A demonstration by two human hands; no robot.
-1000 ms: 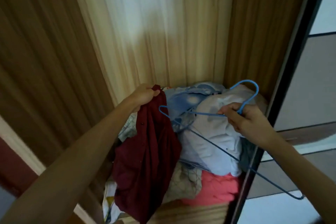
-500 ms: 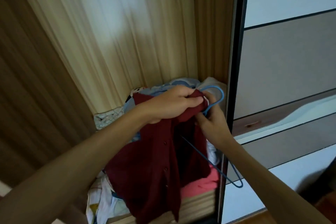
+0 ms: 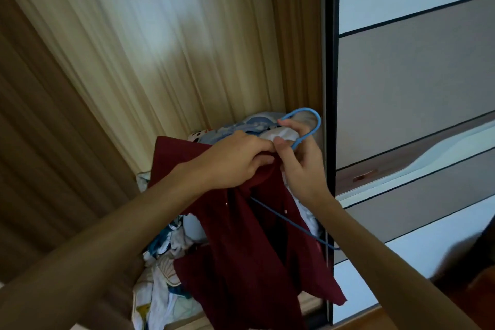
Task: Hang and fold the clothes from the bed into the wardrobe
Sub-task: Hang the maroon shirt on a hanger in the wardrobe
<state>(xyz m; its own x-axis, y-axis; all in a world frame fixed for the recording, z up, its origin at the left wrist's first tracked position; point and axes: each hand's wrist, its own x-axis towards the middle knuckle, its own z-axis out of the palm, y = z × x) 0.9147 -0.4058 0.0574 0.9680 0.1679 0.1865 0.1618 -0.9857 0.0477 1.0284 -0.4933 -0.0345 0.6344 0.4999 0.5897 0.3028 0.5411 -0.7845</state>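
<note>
Your left hand (image 3: 235,161) grips the top edge of the dark red shirt (image 3: 249,244), fingers curled tight into the bunched cloth, just on the open-wardrobe side of the sliding door's dark frame (image 3: 332,88). Your right hand (image 3: 300,166) meets it knuckle to knuckle, closer to the frame, thumb and fingers pinched on the neck of the blue hanger (image 3: 317,123). The hanger's hook curls up above your right fingers, almost against the frame, while one thin blue arm of it runs down and out from under the shirt's front to a corner that lies in front of the frame lower down. How much of the hanger sits inside the shirt cannot be told. The shirt hangs from both hands, small buttons showing along its open front, its hem spreading as far as the foot of the frame. Behind the shirt, further from the frame, a pile of clothes (image 3: 160,289) in pale blue, white and printed fabrics is heaped on the wardrobe floor against the wood-grain back wall (image 3: 160,48). On the far side of the frame stands the sliding door (image 3: 415,88), banded in white and grey panels, with a strip of wooden floor (image 3: 375,319) at its base
</note>
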